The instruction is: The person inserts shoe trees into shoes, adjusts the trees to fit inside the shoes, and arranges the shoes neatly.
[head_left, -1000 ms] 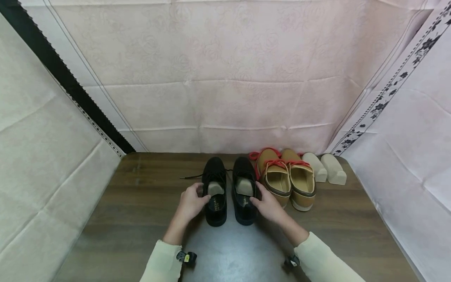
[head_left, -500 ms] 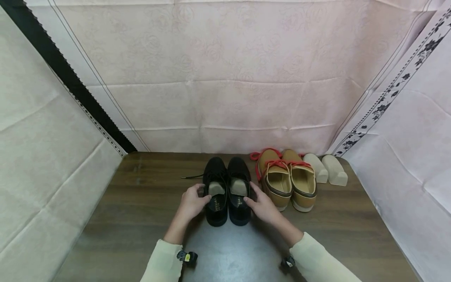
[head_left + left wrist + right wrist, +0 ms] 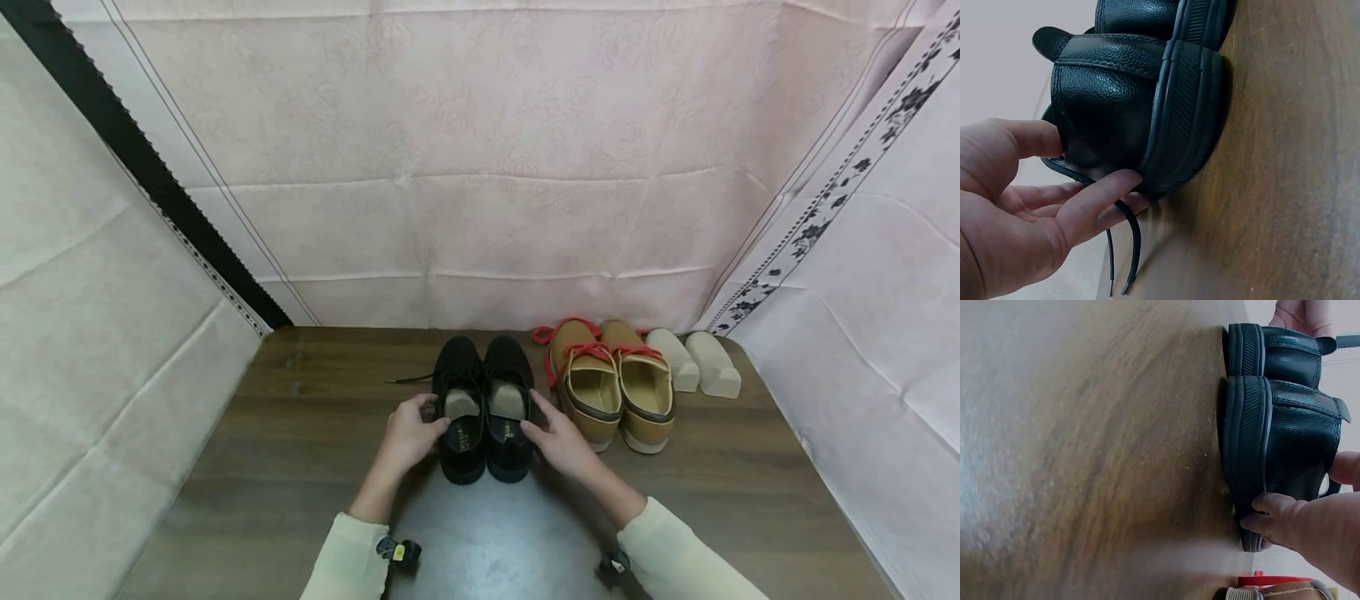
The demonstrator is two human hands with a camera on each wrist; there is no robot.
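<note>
Two black lace-up shoes stand side by side on the wooden surface, toes toward the back wall. My left hand holds the side of the left black shoe, thumb at the opening's edge and fingers along the outer side. On the other side, my right hand holds the right black shoe the same way. Pale grey tongue-shaped patches show inside both openings. In the left wrist view a loose shoelace hangs past the fingers. The right wrist view shows the right shoe's thick sole on the wood.
Right of the black shoes stand a tan shoe and a second tan shoe, both with red laces. Two cream blocks with rounded tops lie beyond them. A cloth-covered wall rises behind, with cloth sides left and right.
The right black shoe has slid left with my right hand, closing the gap to the left shoe. My left hand and the left shoe have stayed nearly still.
</note>
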